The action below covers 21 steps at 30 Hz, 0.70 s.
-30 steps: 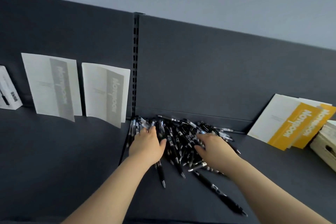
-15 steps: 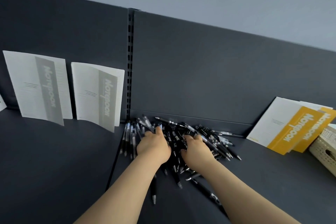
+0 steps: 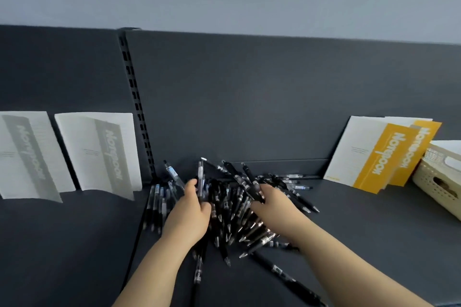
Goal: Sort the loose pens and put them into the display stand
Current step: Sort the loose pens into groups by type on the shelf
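Black and clear click pens [image 3: 232, 209] lie heaped on the dark shelf [image 3: 349, 232] against its back panel. The left grip [image 3: 189, 214] clutches a few pens; the right grip [image 3: 274, 204] clasps black ones. The yellow notebooks [image 3: 384, 157] seem labelled "Notebook".

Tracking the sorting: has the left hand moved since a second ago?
Yes. The left hand has moved right, away from the slotted post, further into the pens.

Left hand [image 3: 189, 214], right hand [image 3: 275, 203] bare; forearms [image 3: 154, 264] bare down to bottom frame edge.
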Tool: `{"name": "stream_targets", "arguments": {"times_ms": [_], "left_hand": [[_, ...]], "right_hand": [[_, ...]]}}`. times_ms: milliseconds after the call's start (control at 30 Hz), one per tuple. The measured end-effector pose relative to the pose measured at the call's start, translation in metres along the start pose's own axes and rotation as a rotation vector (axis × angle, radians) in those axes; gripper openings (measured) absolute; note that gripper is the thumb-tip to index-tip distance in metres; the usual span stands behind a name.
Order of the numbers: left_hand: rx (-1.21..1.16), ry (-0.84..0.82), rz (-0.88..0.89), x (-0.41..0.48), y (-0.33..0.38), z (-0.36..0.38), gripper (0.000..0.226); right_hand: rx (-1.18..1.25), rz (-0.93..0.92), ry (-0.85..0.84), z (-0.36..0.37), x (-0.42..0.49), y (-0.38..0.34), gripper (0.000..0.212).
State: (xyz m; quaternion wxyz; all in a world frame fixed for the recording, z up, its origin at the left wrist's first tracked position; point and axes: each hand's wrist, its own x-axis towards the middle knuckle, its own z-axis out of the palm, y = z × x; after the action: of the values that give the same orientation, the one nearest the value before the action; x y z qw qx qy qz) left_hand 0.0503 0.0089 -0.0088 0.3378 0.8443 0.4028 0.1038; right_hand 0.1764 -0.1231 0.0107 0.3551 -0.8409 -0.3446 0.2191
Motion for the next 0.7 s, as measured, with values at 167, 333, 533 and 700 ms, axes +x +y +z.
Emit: {"name": "stream_targets", "arguments": {"times_ms": [167, 333, 533, 700], "left_hand": [[-0.312, -0.024, 0.079, -0.023, 0.018, 0.006, 0.053], [-0.425, -0.082, 0.204, -0.051, 0.047, 0.042, 0.052], [-0.484, -0.170, 0.254, -0.078, 0.096, 0.086, 0.054], [-0.791, -0.229, 0.088, -0.082, 0.133, 0.127, 0.062]], "right_hand": [[0.742, 0.165, -0.050, -0.015, -0.019, 0.023, 0.011], [1.030, 0.166, -0.109, -0.027, -0.037, 0.047, 0.016], [1.086, 0.040, -0.168, -0.057, -0.058, 0.068, 0.017], [1.037, 0.022, -0.133, -0.088, -0.066, 0.102, 0.016]]}}
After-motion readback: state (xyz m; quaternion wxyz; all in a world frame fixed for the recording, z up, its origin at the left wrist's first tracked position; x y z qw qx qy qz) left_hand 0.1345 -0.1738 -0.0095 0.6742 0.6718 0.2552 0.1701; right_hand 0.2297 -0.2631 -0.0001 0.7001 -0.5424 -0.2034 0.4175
